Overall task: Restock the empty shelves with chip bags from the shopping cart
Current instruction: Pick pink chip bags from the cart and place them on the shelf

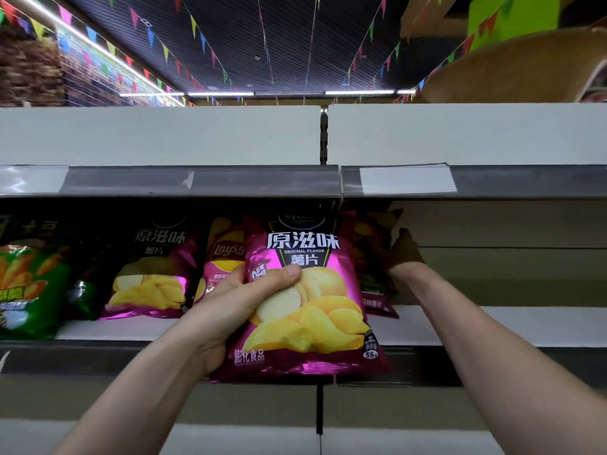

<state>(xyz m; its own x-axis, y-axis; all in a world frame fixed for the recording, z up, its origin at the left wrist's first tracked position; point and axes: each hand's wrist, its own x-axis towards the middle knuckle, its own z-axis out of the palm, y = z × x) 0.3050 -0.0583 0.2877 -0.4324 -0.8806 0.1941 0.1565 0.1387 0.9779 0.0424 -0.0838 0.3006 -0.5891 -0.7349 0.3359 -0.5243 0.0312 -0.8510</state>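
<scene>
One left hand (236, 310) is gripping one magenta chip bag (312, 307), fingers and thumb curled round its edge, just in front of the shelf (492, 323). One right hand (405, 249) is reaching to one dark bag (371, 257) on that shelf, and I cannot tell how its shadowed fingers are lying. At least three more bags are standing to the left: green bag (29, 284), purple bag (151, 277), Lay's bag (223, 257).

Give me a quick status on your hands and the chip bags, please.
Left hand grips magenta chip bag at shelf front. Right hand on shadowed bag behind, grip unclear. Right of it, shelf bare.
</scene>
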